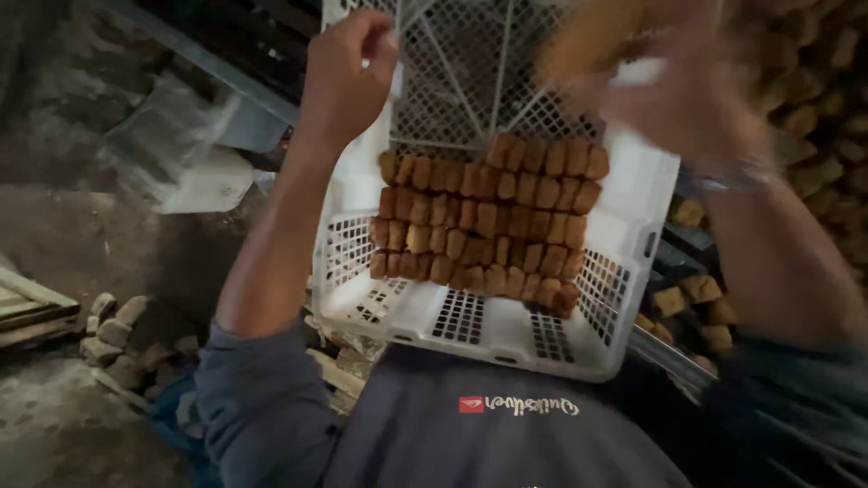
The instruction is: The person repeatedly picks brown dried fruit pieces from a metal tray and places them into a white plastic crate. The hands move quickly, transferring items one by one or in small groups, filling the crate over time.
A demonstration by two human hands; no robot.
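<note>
Dim dirt-floored yard: left hand (348, 68) is clenching the far rim of a white crate (633, 199) holding brown blocks (488, 217); blurred right hand (687, 99), grip indiscernible.

Clad in a dark grey-blue shirt (506, 434) bearing a small red-and-white chest logo, sleeves (258, 398) pushed above the elbows; forearms bare.
</note>
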